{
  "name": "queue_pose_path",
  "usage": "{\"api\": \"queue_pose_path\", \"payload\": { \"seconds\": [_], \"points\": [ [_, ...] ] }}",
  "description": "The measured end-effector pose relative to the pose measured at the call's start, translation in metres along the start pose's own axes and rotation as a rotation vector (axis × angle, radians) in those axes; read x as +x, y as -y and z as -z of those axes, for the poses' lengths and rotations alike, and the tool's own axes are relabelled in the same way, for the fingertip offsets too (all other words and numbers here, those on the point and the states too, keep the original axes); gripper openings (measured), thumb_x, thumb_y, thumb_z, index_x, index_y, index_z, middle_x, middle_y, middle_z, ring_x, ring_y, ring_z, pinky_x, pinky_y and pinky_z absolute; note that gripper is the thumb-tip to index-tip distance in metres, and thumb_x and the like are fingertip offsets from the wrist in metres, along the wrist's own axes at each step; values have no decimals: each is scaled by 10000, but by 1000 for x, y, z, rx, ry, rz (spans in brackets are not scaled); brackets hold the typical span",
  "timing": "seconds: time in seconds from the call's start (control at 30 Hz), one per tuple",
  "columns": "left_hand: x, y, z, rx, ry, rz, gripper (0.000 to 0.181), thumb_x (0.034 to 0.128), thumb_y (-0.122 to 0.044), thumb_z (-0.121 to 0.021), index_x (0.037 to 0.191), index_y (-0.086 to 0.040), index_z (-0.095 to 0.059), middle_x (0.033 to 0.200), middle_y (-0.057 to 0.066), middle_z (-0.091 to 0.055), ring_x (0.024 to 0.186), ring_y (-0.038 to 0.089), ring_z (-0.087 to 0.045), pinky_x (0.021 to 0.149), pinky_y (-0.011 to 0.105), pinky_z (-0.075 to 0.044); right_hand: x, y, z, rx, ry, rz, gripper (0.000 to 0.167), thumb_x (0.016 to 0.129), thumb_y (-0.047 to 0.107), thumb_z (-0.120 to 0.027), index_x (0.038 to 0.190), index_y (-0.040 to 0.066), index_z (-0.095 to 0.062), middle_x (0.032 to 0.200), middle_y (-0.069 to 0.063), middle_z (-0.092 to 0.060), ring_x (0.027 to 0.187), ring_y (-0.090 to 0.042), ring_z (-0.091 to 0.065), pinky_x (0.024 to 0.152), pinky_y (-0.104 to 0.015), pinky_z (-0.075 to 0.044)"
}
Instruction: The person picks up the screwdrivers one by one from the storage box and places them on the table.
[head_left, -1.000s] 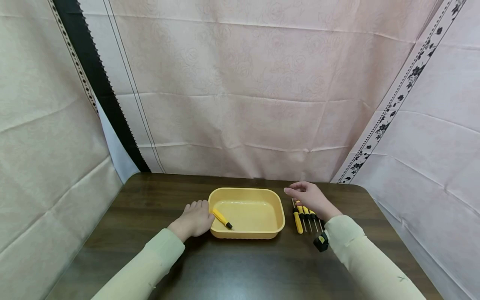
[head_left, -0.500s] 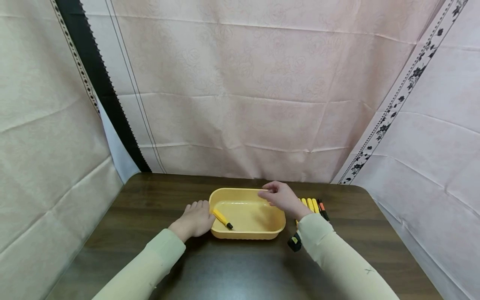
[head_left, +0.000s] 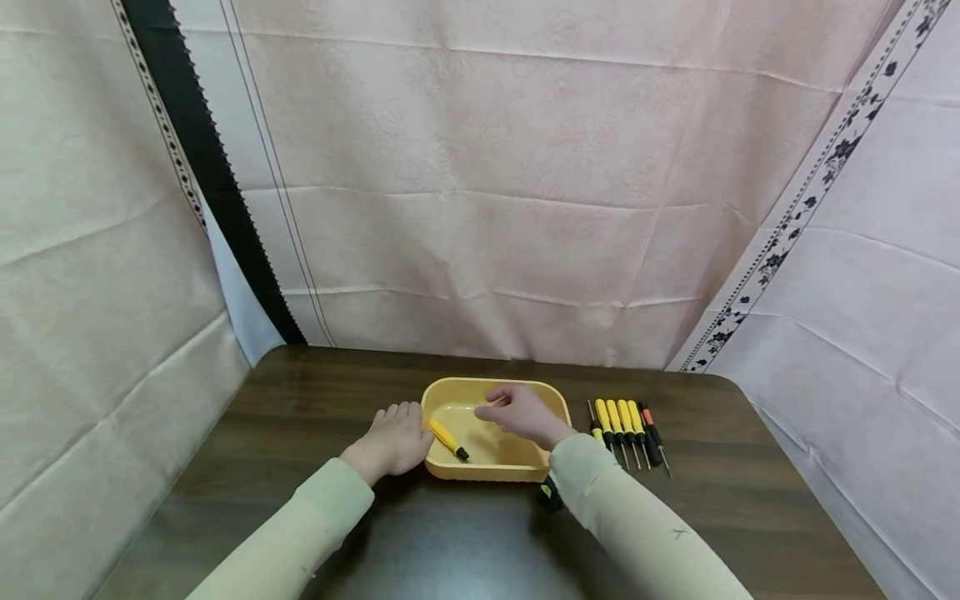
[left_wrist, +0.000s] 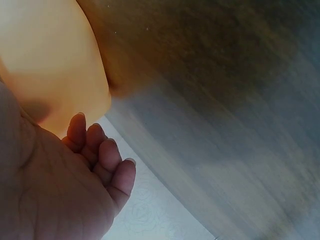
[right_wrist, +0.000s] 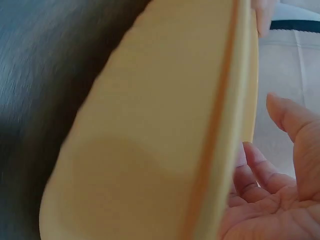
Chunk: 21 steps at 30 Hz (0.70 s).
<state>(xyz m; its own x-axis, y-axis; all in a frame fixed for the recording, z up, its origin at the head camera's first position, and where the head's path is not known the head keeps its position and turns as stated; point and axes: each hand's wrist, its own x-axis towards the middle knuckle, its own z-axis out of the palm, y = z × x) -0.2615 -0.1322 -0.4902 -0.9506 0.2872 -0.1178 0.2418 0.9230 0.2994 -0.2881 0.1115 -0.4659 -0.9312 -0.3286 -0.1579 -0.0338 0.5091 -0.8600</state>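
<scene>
A pale yellow plastic tray (head_left: 487,471) sits on the table. My left hand (head_left: 392,437) is at its left rim, thumb over the edge; in the left wrist view that hand's fingers (left_wrist: 111,157) curl loosely outside the wall. A yellow-handled screwdriver (head_left: 448,440) with a black collar leans inside the tray near the left thumb. My right hand (head_left: 521,412) is over the tray's right half, fingers bent. In the right wrist view its thumb (right_wrist: 286,111) stands apart from the fingertips, nothing visible between them; the tray rim partly hides the fingers.
Right of the tray, several yellow-and-black screwdrivers (head_left: 618,417) lie side by side, with a red-and-black one (head_left: 652,429) at the row's right end. The dark wooden table (head_left: 450,542) meets a pale patterned cloth (head_left: 487,208) at its back edge.
My right hand has moved left from above the screwdriver row to over the tray, uncovering the row. My left hand stays at the tray's left rim.
</scene>
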Motion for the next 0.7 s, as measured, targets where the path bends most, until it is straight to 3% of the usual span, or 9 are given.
{"api": "queue_pose_path", "payload": {
  "seconds": [0.37, 0.7],
  "points": [
    [0, 0, -1, 6, -4, 7, 390, 972, -339, -427, 1187, -18, -470, 970, 66, -448, 924, 244, -406, 862, 437, -316, 16, -5, -31, 8, 21, 37, 394, 819, 198, -773, 1078, -42, -599, 827, -79, -639, 703, -229, -634, 637, -353, -527],
    [0, 0, -2, -7, -13, 2, 381, 969, -314, -440, 1188, -3, -469, 986, 74, -459, 913, 248, -404, 859, 442, -318, 18, -3, -46, -30, 14, 11, 357, 795, 166, -790, 1031, -41, -619, 776, -63, -618, 627, -170, -583, 571, -289, -489]
  ]
}}
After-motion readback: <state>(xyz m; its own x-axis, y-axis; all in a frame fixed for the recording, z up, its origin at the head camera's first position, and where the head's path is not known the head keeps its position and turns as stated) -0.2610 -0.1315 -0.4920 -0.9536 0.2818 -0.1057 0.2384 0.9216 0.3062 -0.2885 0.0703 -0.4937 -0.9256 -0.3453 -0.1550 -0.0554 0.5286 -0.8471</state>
